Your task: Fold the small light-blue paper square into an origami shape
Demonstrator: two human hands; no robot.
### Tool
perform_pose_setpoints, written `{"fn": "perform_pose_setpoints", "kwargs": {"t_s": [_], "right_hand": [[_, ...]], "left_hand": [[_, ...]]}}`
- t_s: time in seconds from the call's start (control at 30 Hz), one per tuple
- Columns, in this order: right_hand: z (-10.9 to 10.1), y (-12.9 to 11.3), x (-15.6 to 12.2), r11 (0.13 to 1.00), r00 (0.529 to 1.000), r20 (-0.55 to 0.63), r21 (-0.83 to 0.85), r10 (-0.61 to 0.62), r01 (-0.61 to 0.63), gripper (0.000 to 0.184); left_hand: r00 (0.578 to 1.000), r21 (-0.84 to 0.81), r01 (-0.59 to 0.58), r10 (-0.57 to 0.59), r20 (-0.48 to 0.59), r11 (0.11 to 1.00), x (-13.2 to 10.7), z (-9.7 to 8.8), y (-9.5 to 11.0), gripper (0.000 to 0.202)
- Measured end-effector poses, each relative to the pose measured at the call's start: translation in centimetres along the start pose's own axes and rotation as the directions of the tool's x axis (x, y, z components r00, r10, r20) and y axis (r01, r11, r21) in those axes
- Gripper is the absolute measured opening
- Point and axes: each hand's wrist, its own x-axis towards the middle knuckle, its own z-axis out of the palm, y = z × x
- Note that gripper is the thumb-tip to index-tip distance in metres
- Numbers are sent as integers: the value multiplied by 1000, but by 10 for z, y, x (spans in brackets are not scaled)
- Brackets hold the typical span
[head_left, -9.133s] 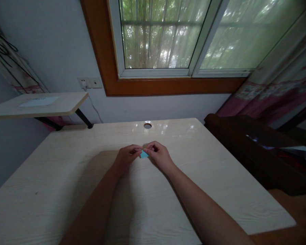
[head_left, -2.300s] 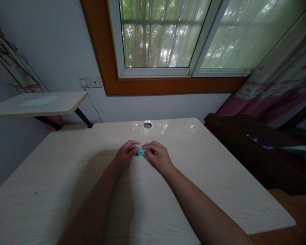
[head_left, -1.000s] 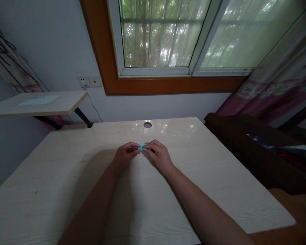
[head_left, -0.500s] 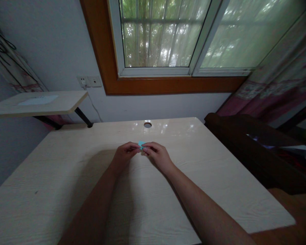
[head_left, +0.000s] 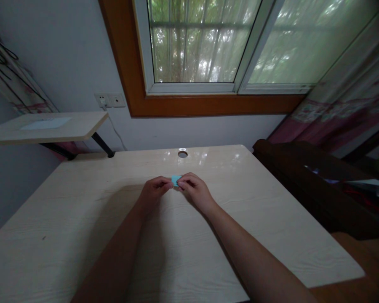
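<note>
A small light-blue piece of paper [head_left: 175, 180] is held between my two hands above the far middle of the desk [head_left: 120, 248]. My left hand [head_left: 156, 188] pinches its left edge between thumb and fingers. From the other side, my right hand [head_left: 194, 187] grips the paper's right part, with thumb and fingertips pressed together. The fingers cover both sides of the paper, so any folds there are hidden.
Beyond my hands is a round cable hole [head_left: 182, 154] in the desk. A raised shelf [head_left: 82, 126] on black legs stands at the back left. A dark wooden piece of furniture [head_left: 290, 176] stands right of the desk, below the curtain.
My right hand's fingers have shifted slightly upward on the paper, and more of its blue face shows between the hands. My left hand has hardly moved.
</note>
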Motion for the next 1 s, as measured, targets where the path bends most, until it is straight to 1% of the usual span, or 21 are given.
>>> {"fn": "perform_pose_setpoints", "kwargs": {"t_s": [0.1,0.17,0.23,0.33,0.43,0.57,0.7,0.87,1.0], "right_hand": [[-1,-3,-1,998,1000,23,-52,-17,18,12],[-1,-4,-1,994,999,36,-101,-32,36,13],[-1,-5,-2,990,998,39,-132,-51,55,13],[0,-5,-2,987,998,27,-146,-64,68,12],[1,-5,-2,988,999,14,-145,-50,51,13],[0,-5,-3,988,999,0,-149,-40,40,13],[0,-2,-3,991,1000,-12,-133,-15,14,16],[1,1,-3,993,1000,-19,-114,5,-7,18],[0,-2,-4,990,1000,-23,-141,-4,0,18]], "left_hand": [[998,-73,38,-41,-41,997,1,0,-3,20],[997,-114,58,-62,-36,992,1,1,-5,20],[997,-115,72,-75,-25,991,1,1,-5,21],[996,-88,78,-81,-27,993,2,1,-3,22],[997,-64,73,-74,-25,995,1,2,-1,20],[998,37,60,-59,-21,997,0,4,0,15],[1000,112,20,-17,-26,993,-1,5,1,10],[1000,141,-6,10,-26,990,-2,5,3,10],[999,133,-26,29,-21,991,-3,6,3,14]]}}
